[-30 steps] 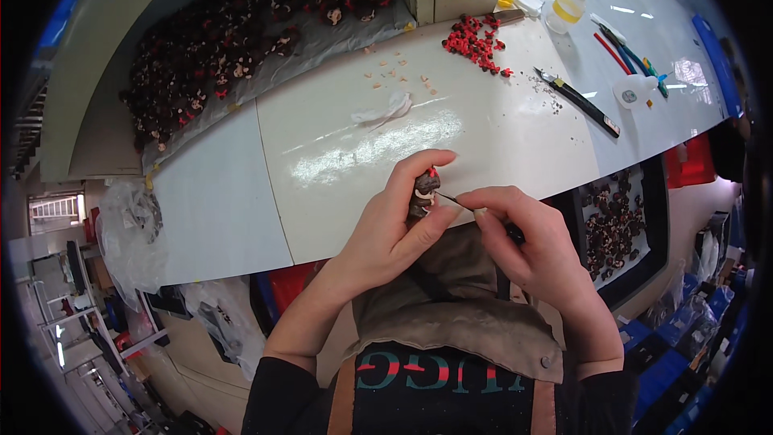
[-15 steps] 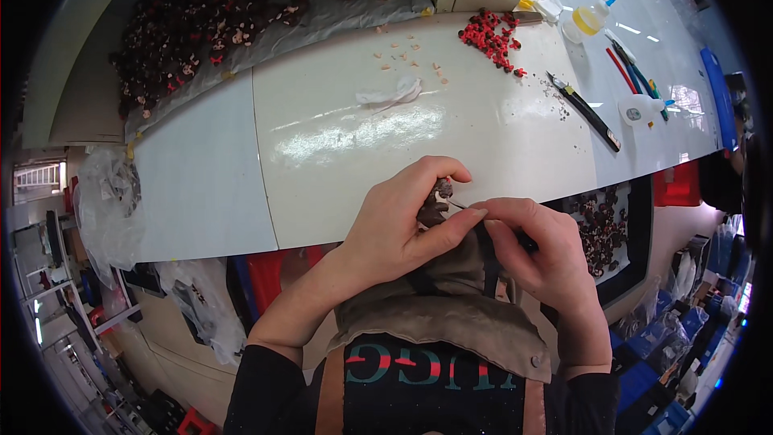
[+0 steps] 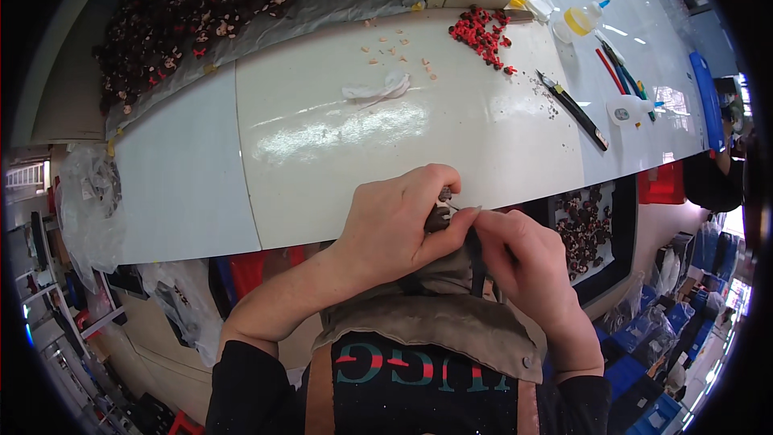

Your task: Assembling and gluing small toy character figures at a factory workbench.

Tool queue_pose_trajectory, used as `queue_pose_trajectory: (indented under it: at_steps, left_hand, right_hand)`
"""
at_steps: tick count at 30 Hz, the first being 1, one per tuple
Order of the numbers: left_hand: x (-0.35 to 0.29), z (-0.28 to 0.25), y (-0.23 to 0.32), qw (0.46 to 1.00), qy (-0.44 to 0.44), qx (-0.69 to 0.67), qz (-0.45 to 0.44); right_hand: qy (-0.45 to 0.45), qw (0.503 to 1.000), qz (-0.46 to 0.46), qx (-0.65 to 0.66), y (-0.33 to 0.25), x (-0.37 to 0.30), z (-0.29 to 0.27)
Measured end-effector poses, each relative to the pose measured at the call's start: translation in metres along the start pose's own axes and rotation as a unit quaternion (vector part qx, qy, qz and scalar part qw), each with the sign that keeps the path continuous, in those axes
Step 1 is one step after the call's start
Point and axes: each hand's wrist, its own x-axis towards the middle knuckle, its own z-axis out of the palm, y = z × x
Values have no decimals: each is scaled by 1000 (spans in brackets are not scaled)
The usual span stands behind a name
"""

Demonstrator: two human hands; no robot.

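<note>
In front of my body, near the table's front edge, my left hand [image 3: 385, 221] is closed round a small dark brown figurine [image 3: 437, 219] with a pale patch. My thumb and curled fingers cover most of it. My right hand [image 3: 525, 256] meets it from the right, thumb and forefinger pinched on a thin needle-like tool [image 3: 456, 209]. The tool's fine tip reaches the figurine's pale area; whether it touches cannot be made out. The rest of the tool is hidden in my fingers.
On the white table [image 3: 322, 185] lie a crumpled tissue [image 3: 377, 90], small red-and-black pieces [image 3: 483, 39] and a craft knife [image 3: 573, 109]. Squeeze bottles [image 3: 580, 22] stand at the right. Many dark figurines [image 3: 193, 24] cover a plastic sheet at far left. A tray [image 3: 632, 246] holds more, lower right.
The whole view has shifted slightly, so the table things sit farther left. My left fingers have turned a little and cover the figurine differently. Both hands keep their grips.
</note>
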Motion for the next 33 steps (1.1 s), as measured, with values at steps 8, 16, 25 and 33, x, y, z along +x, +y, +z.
queue_pose_trajectory:
  at_steps: [8, 16, 25, 33]
  left_hand:
    - [-1, -1, -4, 1000, -13, 9, -2]
    - [-3, -3, -2, 1000, -1, 3, 3]
    - [-7, -10, 7, 991, 35, -104, -70]
    - [-5, 0, -4, 998, 61, 21, -10]
  right_hand:
    - [-1, 999, -37, -13, 3, 3, 5]
    - [-57, 872, 294, 387, -11, 6, 1]
    - [-47, 998, 14, -24, -29, 16, -8]
    - [-39, 996, 42, -69, -36, 18, -1]
